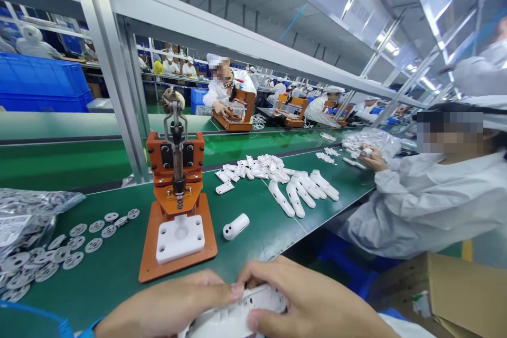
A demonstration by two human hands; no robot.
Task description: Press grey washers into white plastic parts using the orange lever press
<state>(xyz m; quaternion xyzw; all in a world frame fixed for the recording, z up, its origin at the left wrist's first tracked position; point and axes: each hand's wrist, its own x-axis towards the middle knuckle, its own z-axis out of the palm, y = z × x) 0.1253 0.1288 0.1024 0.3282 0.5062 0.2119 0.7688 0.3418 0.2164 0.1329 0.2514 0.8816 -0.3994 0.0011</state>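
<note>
Both hands are closed around a white plastic housing (227,321) at the bottom of the head view. My left hand (178,296) presses its thumb and fingers on the far edge of the shell. My right hand (304,296) wraps the other end, with its thumb on the inner face. The shell's lower part runs out of the picture. Just beyond my hands lies a short white rounded part (236,226) with dark holes in its end. An orange toggle press (178,190) stands to its left, a white block (180,238) on its base.
Grey-white discs (75,243) lie at the left beside a plastic bag (31,216) of more discs. Small white covers (257,167) and long curved shells (303,190) are spread on the green bench (253,248). A co-worker (439,185) sits at the right, near a cardboard box (459,296).
</note>
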